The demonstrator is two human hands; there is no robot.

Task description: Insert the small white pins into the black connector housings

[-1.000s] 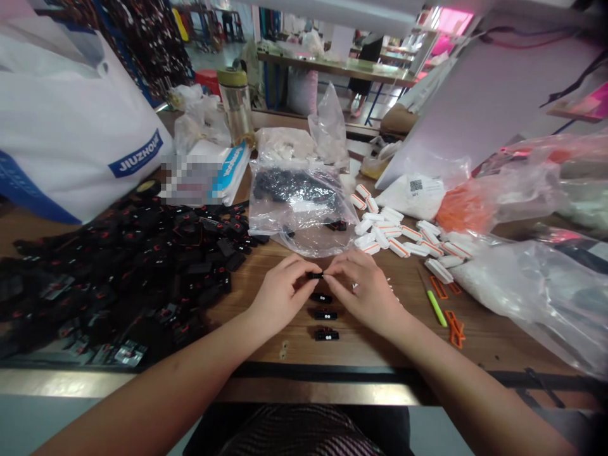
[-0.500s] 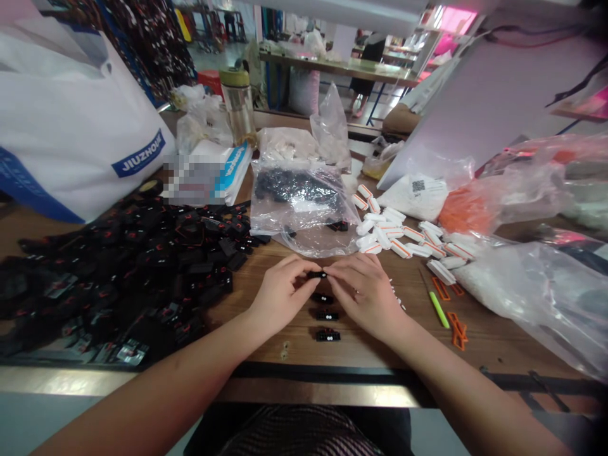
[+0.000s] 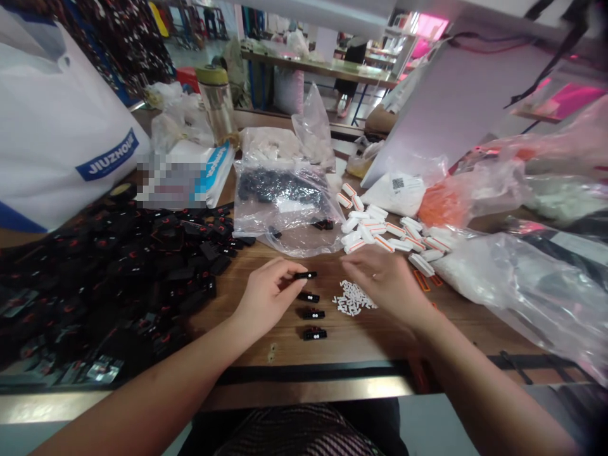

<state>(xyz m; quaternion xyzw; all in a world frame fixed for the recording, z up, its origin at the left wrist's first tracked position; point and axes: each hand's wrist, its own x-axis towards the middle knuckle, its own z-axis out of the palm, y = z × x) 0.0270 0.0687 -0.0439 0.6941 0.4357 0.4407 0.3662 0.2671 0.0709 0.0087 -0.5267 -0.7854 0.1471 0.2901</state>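
Between the thumb and fingers of my left hand (image 3: 268,288) is a small black plastic part (image 3: 308,275), a white dot on its near face. Three similar black plastic pieces (image 3: 314,315) with white dots stand in a column below it on the table. My right hand (image 3: 392,282) is over the table just right of a heap of tiny white pegs (image 3: 351,299), partly covering it. Motion smears its fingers, so whether they hold anything cannot be made out.
A large pile of black parts (image 3: 156,259) covers the left side. Beyond my hands lies a clear plastic bag (image 3: 280,196) of black pieces. White-and-orange pieces (image 3: 375,225) are scattered behind my right hand. Bulging plastic bags (image 3: 503,285) fill the right. A bottle (image 3: 216,104) stands behind.
My right hand has left the black part and moved right, uncovering the heap of white pegs. My left hand still grips the part. The whole view has shifted slightly.
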